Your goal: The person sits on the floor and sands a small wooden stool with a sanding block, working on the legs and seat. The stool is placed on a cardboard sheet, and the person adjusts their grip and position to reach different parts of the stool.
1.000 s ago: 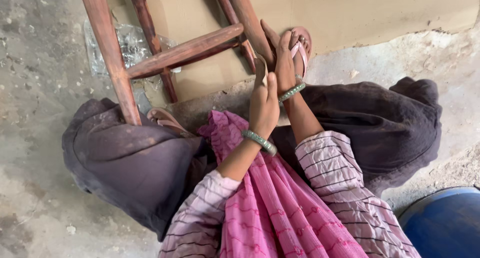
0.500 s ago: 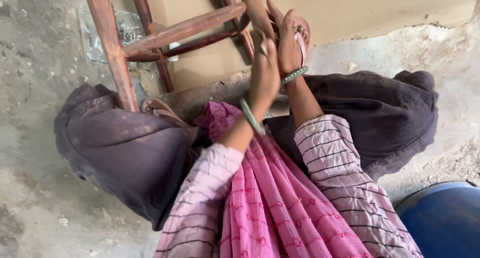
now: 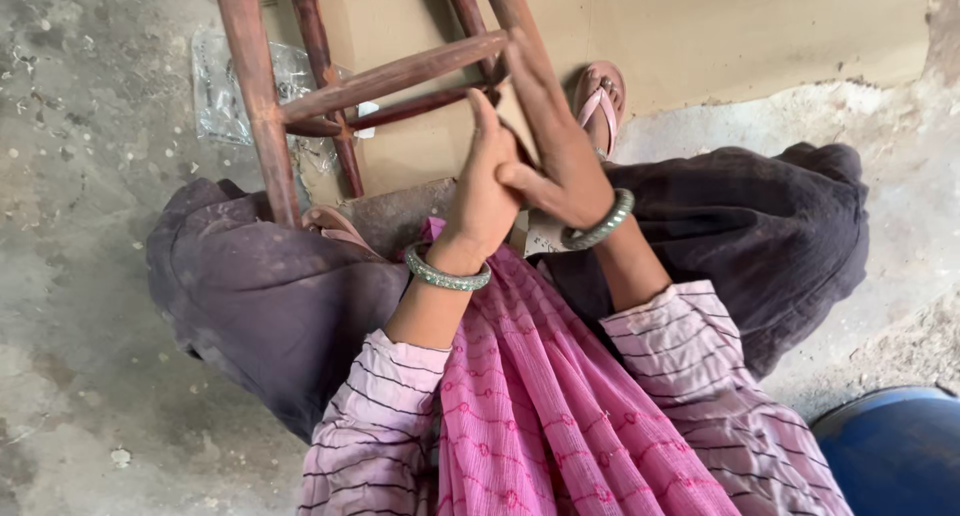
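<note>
A reddish-brown wooden frame [image 3: 390, 76] of legs and rungs stands in front of me on a cardboard sheet [image 3: 760, 36]. My right hand [image 3: 560, 161] lies along one slanted leg [image 3: 505, 1] just below the rung joint, its fingers wrapped on the wood. Pressed flat against the right hand's thumb side is my left hand [image 3: 482, 191], fingers straight and together; what it holds, if anything, is hidden. Both wrists wear green bangles. My pink garment [image 3: 540, 406] and dark trousers [image 3: 270, 296] fill the lower view.
A clear plastic bag [image 3: 225, 96] lies on the concrete floor [image 3: 80, 276] left of the frame. My sandalled foot [image 3: 602, 101] rests on the cardboard by the right hand. A blue drum [image 3: 895, 456] sits at the bottom right.
Both hands have come down and nearer together onto the slanted leg below the rung joint. The view has shifted, so the frame sits further right and lower.
</note>
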Tool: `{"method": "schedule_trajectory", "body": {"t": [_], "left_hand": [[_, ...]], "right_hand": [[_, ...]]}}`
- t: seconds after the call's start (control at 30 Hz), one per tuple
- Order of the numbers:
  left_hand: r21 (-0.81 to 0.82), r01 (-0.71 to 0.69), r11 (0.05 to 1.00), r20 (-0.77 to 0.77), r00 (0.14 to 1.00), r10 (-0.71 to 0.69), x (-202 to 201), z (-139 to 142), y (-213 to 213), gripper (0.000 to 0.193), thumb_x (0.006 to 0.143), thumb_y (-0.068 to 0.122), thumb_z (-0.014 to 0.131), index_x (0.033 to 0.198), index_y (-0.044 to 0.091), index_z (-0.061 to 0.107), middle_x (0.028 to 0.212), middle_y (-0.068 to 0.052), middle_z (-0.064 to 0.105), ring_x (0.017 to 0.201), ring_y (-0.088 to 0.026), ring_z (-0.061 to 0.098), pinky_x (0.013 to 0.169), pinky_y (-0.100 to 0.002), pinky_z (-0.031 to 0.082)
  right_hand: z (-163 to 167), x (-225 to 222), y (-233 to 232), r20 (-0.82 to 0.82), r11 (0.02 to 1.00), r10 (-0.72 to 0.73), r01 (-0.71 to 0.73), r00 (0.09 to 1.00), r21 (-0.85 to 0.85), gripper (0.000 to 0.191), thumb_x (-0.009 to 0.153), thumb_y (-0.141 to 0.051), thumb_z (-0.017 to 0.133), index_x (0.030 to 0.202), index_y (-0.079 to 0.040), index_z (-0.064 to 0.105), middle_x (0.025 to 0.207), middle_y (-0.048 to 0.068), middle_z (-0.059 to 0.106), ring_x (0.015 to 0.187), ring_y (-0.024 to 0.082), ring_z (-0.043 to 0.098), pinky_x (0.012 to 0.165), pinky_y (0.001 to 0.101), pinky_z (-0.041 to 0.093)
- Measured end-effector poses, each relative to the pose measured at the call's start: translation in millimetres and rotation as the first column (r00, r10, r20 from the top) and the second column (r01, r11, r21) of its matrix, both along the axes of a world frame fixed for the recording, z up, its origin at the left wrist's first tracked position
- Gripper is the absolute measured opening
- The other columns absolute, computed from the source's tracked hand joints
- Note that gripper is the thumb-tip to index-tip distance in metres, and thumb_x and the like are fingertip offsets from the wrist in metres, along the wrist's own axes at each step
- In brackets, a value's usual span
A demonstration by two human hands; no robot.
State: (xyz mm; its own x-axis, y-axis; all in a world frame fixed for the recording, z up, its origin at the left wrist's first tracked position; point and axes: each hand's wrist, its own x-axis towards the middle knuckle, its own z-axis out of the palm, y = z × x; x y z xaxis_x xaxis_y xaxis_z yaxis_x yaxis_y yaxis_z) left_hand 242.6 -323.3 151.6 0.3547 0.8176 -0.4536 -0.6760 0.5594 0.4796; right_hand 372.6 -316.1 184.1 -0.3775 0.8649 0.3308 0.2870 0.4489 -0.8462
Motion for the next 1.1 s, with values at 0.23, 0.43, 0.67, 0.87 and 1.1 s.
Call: {"method": "schedule_trajectory", "body": {"t": [0.23, 0.43, 0.67, 0.87, 1.1], "left_hand": [[0.374, 0.329, 0.867, -0.875, 0.435, 0.212, -38, -12, 74, 0.081, 0.107, 0.063, 0.024, 0.162, 0.007, 0.043, 0.116, -0.016, 0.077, 0.083, -0.022, 0.069, 0.094, -0.035, 0.060], [0.246, 0.660, 0.710, -0.690, -0.395, 0.607, -98, -80, 114, 0.060, 0.112, 0.040, 0.045, 0.071, 0.007, 0.073, 0.074, -0.016, 0.072, 0.064, -0.031, 0.068, 0.070, -0.045, 0.056], [0.392, 0.617, 0.683, -0.616, -0.376, 0.693, -91, -96, 107, 0.046, 0.104, 0.030, 0.055, 0.065, 0.010, 0.070, 0.064, -0.010, 0.069, 0.056, -0.026, 0.065, 0.060, -0.040, 0.049], [0.470, 0.599, 0.648, -0.532, -0.394, 0.750, -91, -90, 104, 0.043, 0.101, 0.029, 0.058, 0.063, 0.011, 0.068, 0.067, -0.007, 0.070, 0.061, -0.025, 0.065, 0.063, -0.039, 0.048], [0.467, 0.600, 0.649, -0.558, -0.369, 0.743, -85, -96, 107, 0.044, 0.102, 0.029, 0.056, 0.064, 0.012, 0.070, 0.064, -0.007, 0.070, 0.056, -0.023, 0.064, 0.060, -0.037, 0.046]], "right_hand": [[-18, 21, 22, 0.435, 0.440, -0.504, 0.655, 0.746, -0.614, 0.060, 0.106, -0.029, 0.038, 0.166, -0.020, 0.036, 0.145, 0.017, 0.070, 0.121, 0.043, 0.062, 0.108, 0.0476, 0.046], [-69, -15, -1, 0.733, 0.852, -0.523, 0.297, 0.434, 0.432, 0.058, 0.099, -0.023, 0.058, 0.151, -0.001, 0.044, 0.155, 0.027, 0.046, 0.146, 0.040, 0.039, 0.116, 0.0524, 0.040], [-61, 26, 21, 0.354, 0.819, -0.415, 0.513, 0.838, -0.257, 0.046, 0.113, -0.022, 0.057, 0.152, 0.001, 0.049, 0.141, 0.027, 0.064, 0.130, 0.041, 0.065, 0.103, 0.0439, 0.054], [-64, 2, 30, 0.599, 0.866, -0.376, 0.498, 0.707, -0.044, 0.070, 0.090, -0.020, 0.074, 0.144, 0.008, 0.039, 0.114, 0.034, 0.068, 0.098, 0.048, 0.069, 0.079, 0.0466, 0.056], [-93, 11, 62, 0.719, 0.818, -0.368, 0.573, 0.589, -0.052, 0.044, 0.091, -0.028, 0.081, 0.111, 0.006, 0.060, 0.082, 0.023, 0.069, 0.069, 0.039, 0.071, 0.062, 0.0462, 0.058]]}}
